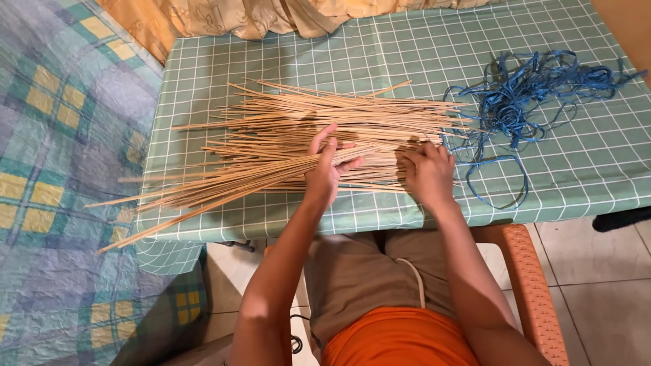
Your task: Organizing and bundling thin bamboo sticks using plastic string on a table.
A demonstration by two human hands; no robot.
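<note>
A table [576, 169] with a green checked cloth holds thin sticks [285, 129] and tangled blue string [522, 95]. The left hand [325, 169] grips some sticks; the right hand [428, 173] lies flat on others. Pale floor tiles [597, 271] show below.

Both hands, left hand [327, 168] and right hand [427, 171], rest on bamboo sticks [298, 132].

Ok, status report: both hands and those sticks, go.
Left hand closed on a bundle of thin sticks. Right hand flat on the stick pile. Blue cord tangle lies beside the pile, right of it.
</note>
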